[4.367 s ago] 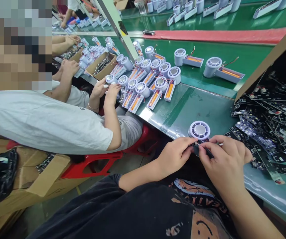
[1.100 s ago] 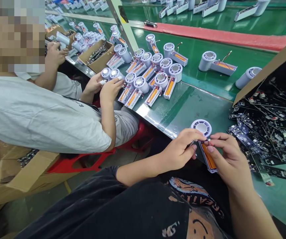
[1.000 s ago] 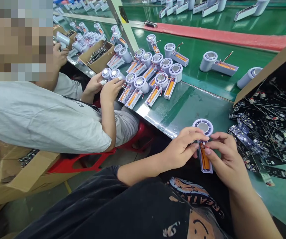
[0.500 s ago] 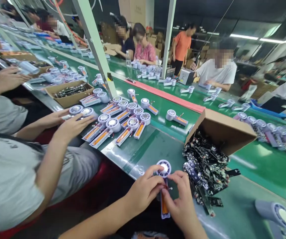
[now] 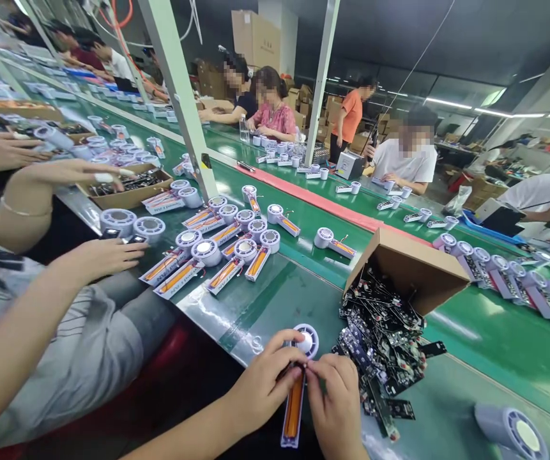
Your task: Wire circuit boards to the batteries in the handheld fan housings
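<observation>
A pale purple handheld fan [image 5: 292,409] tilts over the near table edge, its open handle showing an orange battery. My left hand [image 5: 260,377] is closed on it, with fingers at the round head and neck. My right hand [image 5: 336,396] pinches thumb and forefinger together at the neck, by the left fingertips; what lies in that pinch is too small to make out. Just right of my hands, a heap of black circuit boards [image 5: 384,345] spills from a tipped cardboard box [image 5: 409,271].
Several open-handled fans [image 5: 246,250] stand grouped at the left. Another fan [image 5: 511,428] lies at the near right. A co-worker's hands [image 5: 97,255] are close on the left. A metal post [image 5: 179,96] rises beside the green belt [image 5: 504,332]; more fans line its far side.
My right thumb and fingers, apart before, have come together at the fan's neck. The fan's handle has swung slightly left. The co-worker's near hands have moved apart, one lifted toward the parts box.
</observation>
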A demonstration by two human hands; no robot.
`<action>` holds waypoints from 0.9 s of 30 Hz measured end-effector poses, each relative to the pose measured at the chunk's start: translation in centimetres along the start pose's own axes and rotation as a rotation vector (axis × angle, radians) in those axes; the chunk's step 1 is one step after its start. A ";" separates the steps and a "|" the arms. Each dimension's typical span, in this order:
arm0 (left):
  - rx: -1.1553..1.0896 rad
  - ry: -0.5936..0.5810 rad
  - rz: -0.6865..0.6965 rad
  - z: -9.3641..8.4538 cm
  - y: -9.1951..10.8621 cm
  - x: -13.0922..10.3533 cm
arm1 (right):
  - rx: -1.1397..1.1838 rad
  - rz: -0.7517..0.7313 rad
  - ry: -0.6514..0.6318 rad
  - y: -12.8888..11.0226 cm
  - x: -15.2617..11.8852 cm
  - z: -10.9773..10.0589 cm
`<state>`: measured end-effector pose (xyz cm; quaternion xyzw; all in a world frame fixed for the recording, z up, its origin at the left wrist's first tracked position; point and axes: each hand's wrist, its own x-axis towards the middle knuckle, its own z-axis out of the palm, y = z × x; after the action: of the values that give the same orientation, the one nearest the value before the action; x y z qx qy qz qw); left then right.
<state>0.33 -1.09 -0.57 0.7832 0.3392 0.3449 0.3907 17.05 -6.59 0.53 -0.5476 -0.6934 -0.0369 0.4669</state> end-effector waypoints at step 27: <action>0.157 -0.031 -0.236 -1.9 0.1 -1.5 | 0.161 -0.184 -0.028 3.2 -0.5 1.3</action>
<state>-1.94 -1.66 -0.03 0.7713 0.4489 0.2566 0.3712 18.77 -4.98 -1.97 -0.4428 -0.7479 -0.0162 0.4943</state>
